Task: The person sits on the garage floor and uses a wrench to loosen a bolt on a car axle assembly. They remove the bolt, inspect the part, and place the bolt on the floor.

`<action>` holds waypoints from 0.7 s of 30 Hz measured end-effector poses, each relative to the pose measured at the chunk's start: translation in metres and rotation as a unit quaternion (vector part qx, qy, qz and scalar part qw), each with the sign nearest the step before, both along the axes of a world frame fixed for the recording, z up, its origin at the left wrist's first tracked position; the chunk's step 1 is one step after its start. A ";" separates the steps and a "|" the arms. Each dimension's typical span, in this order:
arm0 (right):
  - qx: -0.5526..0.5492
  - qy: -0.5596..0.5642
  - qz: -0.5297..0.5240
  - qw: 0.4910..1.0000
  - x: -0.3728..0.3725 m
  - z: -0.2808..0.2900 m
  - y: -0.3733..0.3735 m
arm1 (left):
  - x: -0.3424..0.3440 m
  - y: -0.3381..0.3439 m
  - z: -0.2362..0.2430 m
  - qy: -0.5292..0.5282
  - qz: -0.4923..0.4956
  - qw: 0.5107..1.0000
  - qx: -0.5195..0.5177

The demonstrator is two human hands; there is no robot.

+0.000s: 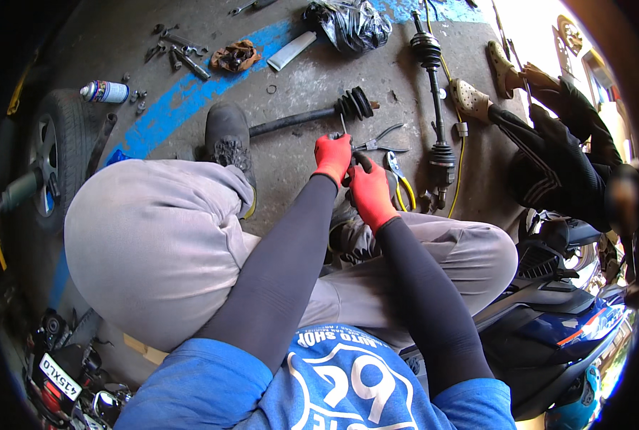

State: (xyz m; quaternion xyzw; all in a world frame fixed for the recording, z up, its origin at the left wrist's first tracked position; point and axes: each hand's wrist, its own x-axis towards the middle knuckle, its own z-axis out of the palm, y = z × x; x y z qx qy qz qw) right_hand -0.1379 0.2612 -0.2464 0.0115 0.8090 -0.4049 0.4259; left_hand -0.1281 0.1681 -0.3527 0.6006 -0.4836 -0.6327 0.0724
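Drive axle (298, 119): dark steel shaft, ribbed black rubber boot; left hand (333, 156) and right hand (368, 192), red-gloved, closed on small part, identity unclear.

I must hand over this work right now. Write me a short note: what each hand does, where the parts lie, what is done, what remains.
Left hand, red-gloved: grips a thin metal tool at the black ribbed rubber boot of the dark steel axle shaft lying on the concrete floor.
Right hand, red-gloved: closed around a small dark object I cannot identify.
Steel pliers lie beside the boot. A second axle shaft lies to the right.
Done: both shafts are out, on the floor.
Left: the boot is still on the shaft.
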 end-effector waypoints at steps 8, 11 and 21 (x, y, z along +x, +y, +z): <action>-0.063 -0.072 -0.058 0.994 -0.003 -0.016 0.002 | -0.002 -0.006 0.004 -0.036 -0.086 0.995 -0.023; -0.093 -0.104 -0.095 0.986 -0.004 -0.022 0.006 | -0.001 -0.005 0.006 -0.041 -0.097 0.994 -0.034; -0.104 -0.152 -0.118 0.976 -0.011 -0.018 -0.004 | -0.008 -0.017 0.017 -0.071 -0.131 0.988 -0.043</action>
